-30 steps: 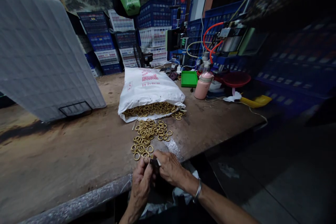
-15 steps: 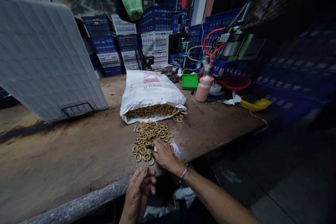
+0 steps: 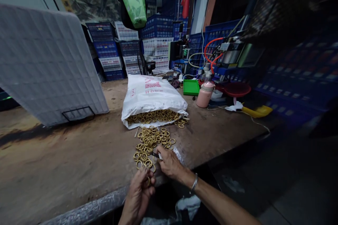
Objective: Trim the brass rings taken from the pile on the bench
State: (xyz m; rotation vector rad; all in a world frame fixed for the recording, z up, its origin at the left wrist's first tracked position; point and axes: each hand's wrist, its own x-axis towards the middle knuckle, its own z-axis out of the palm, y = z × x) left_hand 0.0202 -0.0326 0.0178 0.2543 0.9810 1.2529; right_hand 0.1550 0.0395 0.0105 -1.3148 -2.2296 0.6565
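Lying just beyond the fingertips of the right hand (image 3: 170, 163), a loose heap of small brass-coloured metal rings (image 3: 151, 142) is spread on the worn brown wooden bench (image 3: 66, 168). The heap lies between that hand and the open mouth of a white plastic sack (image 3: 153, 93), inside which more rings can be seen.

The right fingers are closed around a small dark slender tool (image 3: 155, 155). Its long axis runs roughly along the bench edge, and its tip is pointed leftward into the nearest rings of the heap, where it touches or almost touches them. The heap is therefore found ahead and slightly to the left of those fingers, and the right hand is clearly the nearer of the two.

The left hand (image 3: 139, 191) is held lower, at the bench edge and apart from the heap. Its fingers are curled shut, and what appears to be a single brass-coloured ring (image 3: 148, 181) is pinched between thumb and fingers.

Well beyond the sack, a pink plastic bottle (image 3: 204, 95) and a green plastic tray (image 3: 190, 87) are set near each other.
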